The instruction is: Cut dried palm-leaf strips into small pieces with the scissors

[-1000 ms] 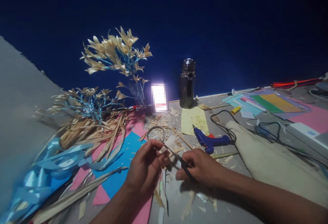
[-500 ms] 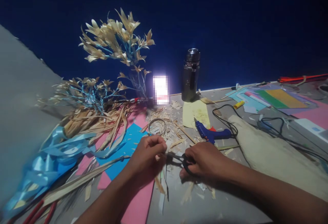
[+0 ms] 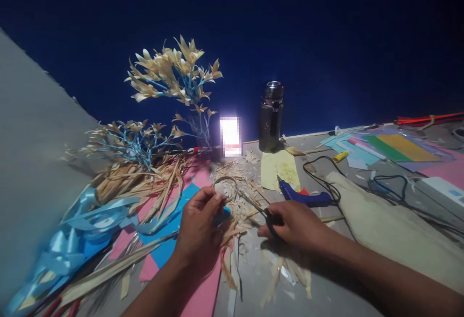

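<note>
My right hand (image 3: 295,223) is closed around the dark handles of a pair of scissors (image 3: 255,202). Their blades point up and left toward my other hand. Thumb and forefinger of my left hand (image 3: 201,220) pinch together beside a thin ring like a tape roll (image 3: 235,184); what they hold, if anything, is too small to make out. Under and around both hands lie pale dry husk scraps (image 3: 235,227). A blue sheet (image 3: 165,249) and a pink sheet (image 3: 201,290) are partly covered by my left hand and forearm.
A blue glue gun (image 3: 308,197) lies by a yellow paper (image 3: 271,167), beyond my right hand. Behind stand a dark flask (image 3: 271,123) and a bright pixelated patch. Husk flowers (image 3: 170,70) and blue ribbon (image 3: 94,215) are leftward; a pale cloth-like bundle (image 3: 380,220) is rightward.
My left hand has moved up beside the ring, away from the scissors' tips. The scissors now tilt more upward. The whole view has shifted slightly, with things appearing lower.
</note>
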A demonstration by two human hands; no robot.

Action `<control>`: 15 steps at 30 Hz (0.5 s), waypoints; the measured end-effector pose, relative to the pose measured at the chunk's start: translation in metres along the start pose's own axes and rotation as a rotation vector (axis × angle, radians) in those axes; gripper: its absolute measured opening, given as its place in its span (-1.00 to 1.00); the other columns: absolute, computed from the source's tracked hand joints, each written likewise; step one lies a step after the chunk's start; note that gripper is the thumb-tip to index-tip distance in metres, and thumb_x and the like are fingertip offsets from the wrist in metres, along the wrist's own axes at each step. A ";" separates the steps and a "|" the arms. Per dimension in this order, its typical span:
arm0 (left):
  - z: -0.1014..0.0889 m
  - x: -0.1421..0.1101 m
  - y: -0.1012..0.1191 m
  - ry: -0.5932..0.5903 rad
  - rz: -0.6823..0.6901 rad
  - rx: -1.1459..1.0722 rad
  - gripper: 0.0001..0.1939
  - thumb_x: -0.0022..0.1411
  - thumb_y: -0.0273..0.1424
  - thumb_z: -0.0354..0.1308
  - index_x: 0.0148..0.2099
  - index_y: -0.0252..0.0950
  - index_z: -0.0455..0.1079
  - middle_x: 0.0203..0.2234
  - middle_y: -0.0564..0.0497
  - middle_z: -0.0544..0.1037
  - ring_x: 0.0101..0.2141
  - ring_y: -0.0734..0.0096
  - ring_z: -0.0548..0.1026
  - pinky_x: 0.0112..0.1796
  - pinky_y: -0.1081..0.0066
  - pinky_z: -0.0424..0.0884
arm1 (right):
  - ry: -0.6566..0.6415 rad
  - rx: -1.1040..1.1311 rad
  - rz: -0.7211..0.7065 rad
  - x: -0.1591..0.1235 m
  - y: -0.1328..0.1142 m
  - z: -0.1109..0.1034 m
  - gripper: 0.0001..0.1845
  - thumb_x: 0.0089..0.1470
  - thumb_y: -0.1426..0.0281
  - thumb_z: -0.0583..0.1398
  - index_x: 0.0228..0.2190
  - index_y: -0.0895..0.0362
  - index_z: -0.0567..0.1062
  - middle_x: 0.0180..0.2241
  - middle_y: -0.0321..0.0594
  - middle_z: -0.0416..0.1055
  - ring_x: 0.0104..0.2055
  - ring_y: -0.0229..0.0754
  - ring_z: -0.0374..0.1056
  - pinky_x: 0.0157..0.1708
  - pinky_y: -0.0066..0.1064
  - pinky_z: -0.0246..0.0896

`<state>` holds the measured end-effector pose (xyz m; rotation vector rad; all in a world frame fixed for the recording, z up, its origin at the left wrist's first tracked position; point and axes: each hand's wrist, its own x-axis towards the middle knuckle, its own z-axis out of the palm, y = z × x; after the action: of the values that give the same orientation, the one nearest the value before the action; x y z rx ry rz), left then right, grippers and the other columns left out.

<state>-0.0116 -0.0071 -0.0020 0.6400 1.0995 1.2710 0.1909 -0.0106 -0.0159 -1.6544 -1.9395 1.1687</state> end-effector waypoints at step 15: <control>-0.004 -0.007 -0.039 -0.359 -0.192 0.294 -0.83 0.09 -0.40 0.32 -0.39 -0.29 0.36 -0.64 0.02 0.53 -0.58 0.47 0.42 -0.50 0.50 0.27 | -0.067 1.019 0.020 0.000 0.005 0.020 -0.63 -0.23 0.43 0.40 -0.33 0.16 0.41 -0.50 -0.31 0.45 -0.51 -0.24 0.41 -0.52 -0.48 0.24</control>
<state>0.0019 -0.0238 -0.0353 0.9198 1.0251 0.7969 0.1797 -0.0180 -0.0318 -1.0573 -0.9957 1.7954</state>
